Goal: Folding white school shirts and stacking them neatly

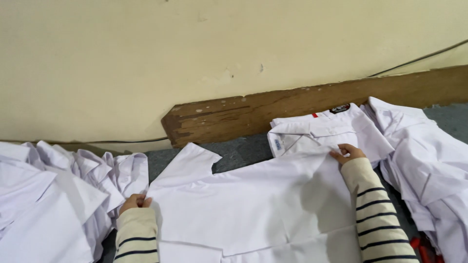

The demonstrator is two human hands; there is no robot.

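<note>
Lying flat: white shirt (253,199) | collar toward wall | hands (135,201) gripping edges

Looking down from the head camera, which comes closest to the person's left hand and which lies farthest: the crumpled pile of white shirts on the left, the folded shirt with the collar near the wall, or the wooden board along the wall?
From the left hand:
1. Crumpled pile of white shirts, right beside it on the left.
2. Wooden board, up along the wall, its near end to the upper right.
3. Folded shirt with the collar, across to the right, by the right hand.
</note>
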